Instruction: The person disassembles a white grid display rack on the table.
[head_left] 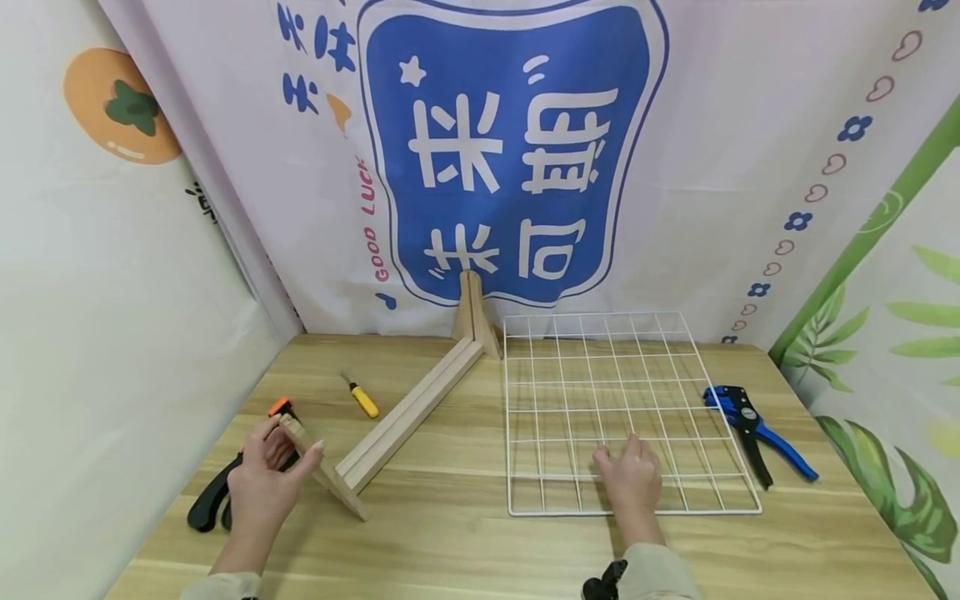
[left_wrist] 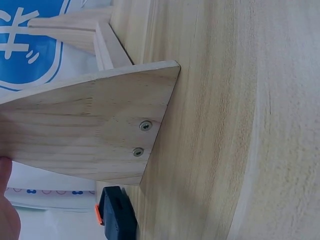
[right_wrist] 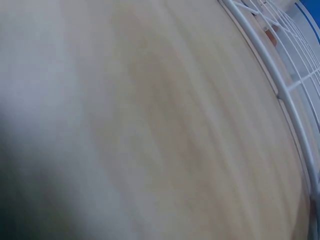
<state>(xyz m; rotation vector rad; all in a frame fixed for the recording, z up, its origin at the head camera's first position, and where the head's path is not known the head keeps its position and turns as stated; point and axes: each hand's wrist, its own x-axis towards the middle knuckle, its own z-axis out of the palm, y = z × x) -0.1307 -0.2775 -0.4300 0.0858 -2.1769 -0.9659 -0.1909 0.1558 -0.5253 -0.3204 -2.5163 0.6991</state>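
Observation:
My left hand [head_left: 262, 492] grips the upper part of a wooden end board [head_left: 348, 495] of a wooden frame, thumb on one side and fingers on the other. In the left wrist view, two metal screws [left_wrist: 145, 126] sit in the board's outer face near its lower edge. A grooved wooden beam [head_left: 412, 412] joins it to another upright end board [head_left: 469, 308] at the back. To the right, my right hand [head_left: 633, 483] has its fingers curled at the wires of a white wire grid [head_left: 534, 439]; the fingertips are partly hidden. The right wrist view shows only the grid's edge and tabletop.
A yellow-handled screwdriver [head_left: 363, 400] lies left of the beam. Behind my left hand is a black tool with orange parts [head_left: 212, 497], partly covered. Blue and black wire-stripping pliers [head_left: 757, 429] lie at the grid's right edge. Printed cloth [head_left: 322, 208] hangs behind the wooden table [head_left: 465, 550].

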